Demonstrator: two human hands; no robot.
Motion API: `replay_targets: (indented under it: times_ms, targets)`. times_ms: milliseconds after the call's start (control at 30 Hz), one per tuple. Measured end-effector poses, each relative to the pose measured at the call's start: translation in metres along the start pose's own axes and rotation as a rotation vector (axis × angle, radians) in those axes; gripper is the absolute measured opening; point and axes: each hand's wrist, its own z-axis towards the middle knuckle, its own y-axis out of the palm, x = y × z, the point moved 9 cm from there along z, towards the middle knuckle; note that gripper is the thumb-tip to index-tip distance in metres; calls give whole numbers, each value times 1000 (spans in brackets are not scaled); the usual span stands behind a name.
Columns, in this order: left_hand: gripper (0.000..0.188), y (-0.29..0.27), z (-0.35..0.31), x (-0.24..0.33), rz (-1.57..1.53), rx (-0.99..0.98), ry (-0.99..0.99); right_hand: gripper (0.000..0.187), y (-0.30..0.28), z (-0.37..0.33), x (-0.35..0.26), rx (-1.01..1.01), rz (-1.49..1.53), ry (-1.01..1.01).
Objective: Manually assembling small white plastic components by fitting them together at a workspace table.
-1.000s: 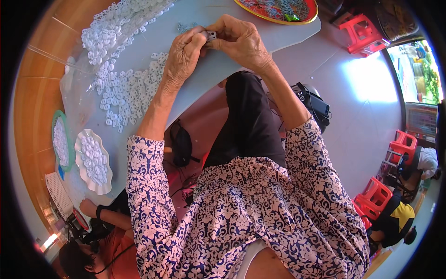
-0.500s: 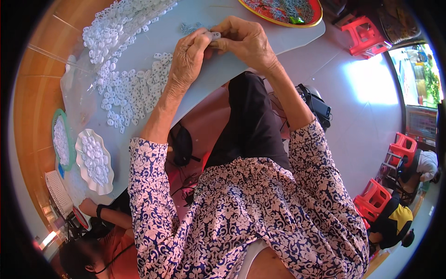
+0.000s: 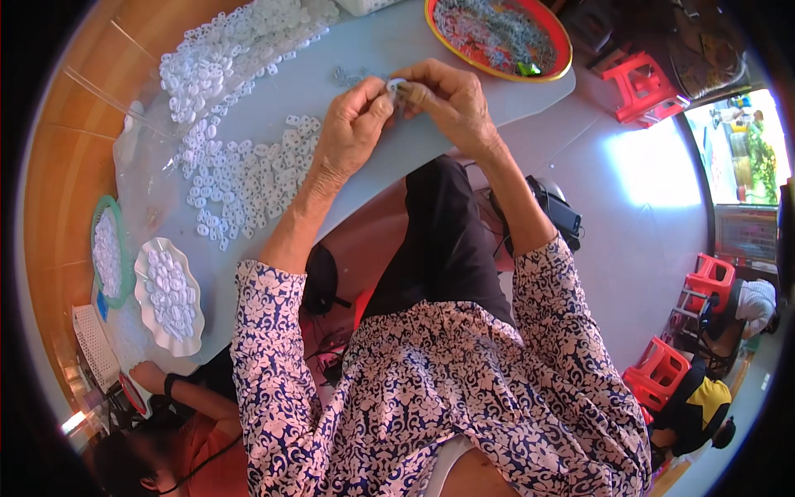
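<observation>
Over the table's edge, my left hand (image 3: 354,126) and my right hand (image 3: 454,106) meet fingertip to fingertip. Both are closed in a pinch on one small white plastic piece (image 3: 397,84), mostly covered by the fingers. Just beyond my left fingers lie a few small grey metal parts (image 3: 351,76). Left of my left wrist spreads a layer of loose white oval plastic pieces (image 3: 269,176) with holes in them. Farther back, a larger heap of the same pieces (image 3: 211,68) rests on clear plastic sheeting.
A red round tray (image 3: 565,51) of grey metal parts stands at the far right of the table (image 3: 389,37). A scalloped white dish (image 3: 146,306) and a green basket (image 3: 126,286) hold white pieces. Another person's arm (image 3: 195,391) rests lower left. Red stools (image 3: 642,87) stand right.
The whole scene sits slightly lower in the picture. Between my fingertips the white piece has turned and is more covered. My hands stay together.
</observation>
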Motion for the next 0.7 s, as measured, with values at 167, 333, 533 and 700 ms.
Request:
replay_targets:
  times_ms: [167,333,533,700]
  targets:
    - [19,-5,-4,-13,-103,20,-37,17,7,0,1,5,-33,14]
    - [17,0,-13,-8,-169,-20,-67,15,-10,56,-55,105,-337,-221]
    - [16,13,-8,5,39,-119,74,19,-31,172,-84,217,-399,-195]
    - [16,18,-8,1,76,-110,124,11,8,112,-55,59,-594,-497]
